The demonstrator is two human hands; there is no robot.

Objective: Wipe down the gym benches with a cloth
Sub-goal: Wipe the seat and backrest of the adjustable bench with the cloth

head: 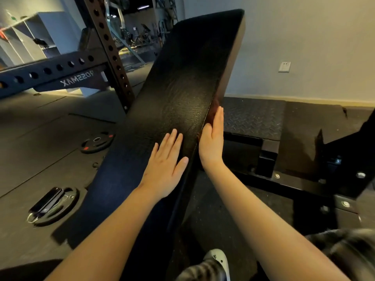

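**Forearms [105, 230] up close, no cloth to be seen**

My left hand [164, 165] lies flat on top of the black bench [182, 78], fingers straight and slightly spread. My right hand [212, 138] presses the pad's side edge, fingers straight and together. I'd say wiping hasn't properly started; next I need a cloth. Weight plates [95, 141] lie on the floor to the left.
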